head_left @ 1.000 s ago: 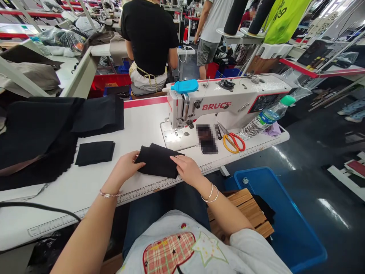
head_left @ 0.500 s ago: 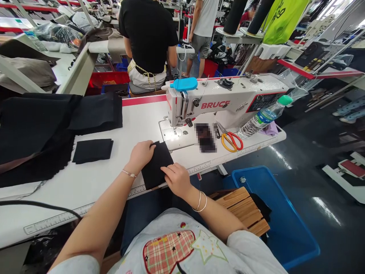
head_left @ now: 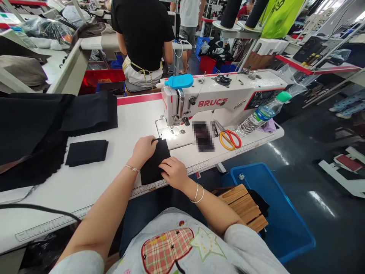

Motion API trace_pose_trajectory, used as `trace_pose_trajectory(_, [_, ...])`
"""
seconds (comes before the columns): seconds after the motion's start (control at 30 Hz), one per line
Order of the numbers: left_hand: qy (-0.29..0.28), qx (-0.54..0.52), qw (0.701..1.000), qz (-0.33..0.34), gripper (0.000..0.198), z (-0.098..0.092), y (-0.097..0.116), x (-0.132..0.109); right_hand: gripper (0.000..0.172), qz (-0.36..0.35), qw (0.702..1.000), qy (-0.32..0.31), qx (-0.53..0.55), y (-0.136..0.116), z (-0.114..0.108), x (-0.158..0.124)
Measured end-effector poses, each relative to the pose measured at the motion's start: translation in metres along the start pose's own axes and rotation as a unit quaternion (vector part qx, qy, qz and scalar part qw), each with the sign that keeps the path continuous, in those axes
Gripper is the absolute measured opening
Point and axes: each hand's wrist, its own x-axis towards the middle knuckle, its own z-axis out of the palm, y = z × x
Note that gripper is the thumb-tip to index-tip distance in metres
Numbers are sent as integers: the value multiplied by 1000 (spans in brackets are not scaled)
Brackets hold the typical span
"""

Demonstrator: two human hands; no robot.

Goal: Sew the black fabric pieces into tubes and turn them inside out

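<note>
A black fabric piece point(head_left: 154, 165) lies flat at the table's front edge, just before the sewing machine point(head_left: 211, 102). My left hand point(head_left: 145, 151) pinches its upper left corner between thumb and fingers. On the right edge of the same piece, my right hand point(head_left: 174, 173) has its fingers closed, with the fingertips pressed to the cloth. The needle area stands just beyond the fabric, apart from it. To the left lies a small folded black cloth point(head_left: 87, 153), and farther left a larger pile of black fabric point(head_left: 31, 129).
Scissors point(head_left: 229, 140) with red and yellow handles and a water bottle point(head_left: 261, 116) stand at the machine's right. A blue bin point(head_left: 293, 228) and a wooden stool point(head_left: 245, 205) are below. A person in black point(head_left: 142, 34) sits ahead, facing away.
The fabric's near edge has drawn slightly up onto the table, with both hands still on it. The whole view has shifted a little.
</note>
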Motion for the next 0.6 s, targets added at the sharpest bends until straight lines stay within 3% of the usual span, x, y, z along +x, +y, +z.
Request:
trace_pose_trajectory(0.17, [12,-11,1000,6,30,0,10,-1,18,9,1000,-7,-1,2,-2,2])
trace_pose_trajectory(0.6, [35,-46,998,30,32,14,-5,-2,16,13,1000,14,-5,3,2,-4])
